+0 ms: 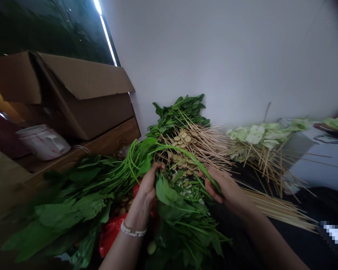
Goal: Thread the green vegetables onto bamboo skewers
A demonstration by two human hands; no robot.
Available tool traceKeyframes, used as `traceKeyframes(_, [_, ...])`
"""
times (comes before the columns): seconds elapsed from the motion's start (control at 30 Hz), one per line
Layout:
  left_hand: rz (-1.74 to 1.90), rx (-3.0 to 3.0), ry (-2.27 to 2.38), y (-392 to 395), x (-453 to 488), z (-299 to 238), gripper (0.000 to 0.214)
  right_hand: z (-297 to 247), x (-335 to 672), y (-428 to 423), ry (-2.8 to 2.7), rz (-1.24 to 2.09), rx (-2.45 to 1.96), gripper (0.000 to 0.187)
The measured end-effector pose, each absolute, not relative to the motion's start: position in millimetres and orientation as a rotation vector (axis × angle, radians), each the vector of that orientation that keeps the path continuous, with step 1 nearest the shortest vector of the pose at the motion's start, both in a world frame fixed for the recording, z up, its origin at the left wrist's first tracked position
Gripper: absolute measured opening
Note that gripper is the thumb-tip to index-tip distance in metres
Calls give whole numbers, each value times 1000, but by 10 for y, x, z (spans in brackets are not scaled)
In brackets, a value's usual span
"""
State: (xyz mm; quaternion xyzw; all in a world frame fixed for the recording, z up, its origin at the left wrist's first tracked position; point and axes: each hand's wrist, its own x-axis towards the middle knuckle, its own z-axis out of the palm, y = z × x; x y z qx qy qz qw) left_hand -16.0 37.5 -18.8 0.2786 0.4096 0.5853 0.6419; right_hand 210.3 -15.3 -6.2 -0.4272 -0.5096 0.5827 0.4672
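A long leafy green stalk [190, 154] arches between my hands. My left hand [148, 183], with a beaded bracelet on the wrist, is closed on its leafy part. The thick cut end of the stem is gripped by my right hand [228, 187]. Below my hands lies a heap of loose greens [183, 217] with chopped stem bits [190, 191] behind it. To the left, a large bunch of long-stemmed greens [101, 180] rests partly over a red plastic bag [111, 230] and some round slices.
Skewers of potato-like slices [183, 138] are piled beyond my hands, with more greens [183, 108] behind. Bare sticks [281, 210] and skewered cabbage [256, 135] lie right. An open cardboard box [95, 112] and a white mug-like container [45, 142] stand left.
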Motion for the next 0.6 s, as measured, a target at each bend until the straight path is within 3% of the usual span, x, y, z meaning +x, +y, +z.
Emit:
traceKeyframes(0.3, [1369, 695, 816, 287, -91, -217, 19, -112, 2106, -117, -1230, 1414, -1032, 42])
traceKeyframes(0.47, [1592, 1479, 1149, 41, 172, -142, 13, -163, 2031, -152, -1322, 1341, -1071, 38])
traceKeyframes(0.6, [1605, 1952, 1211, 53, 207, -154, 25, -184, 1950, -203, -1376, 1362, -1076, 38])
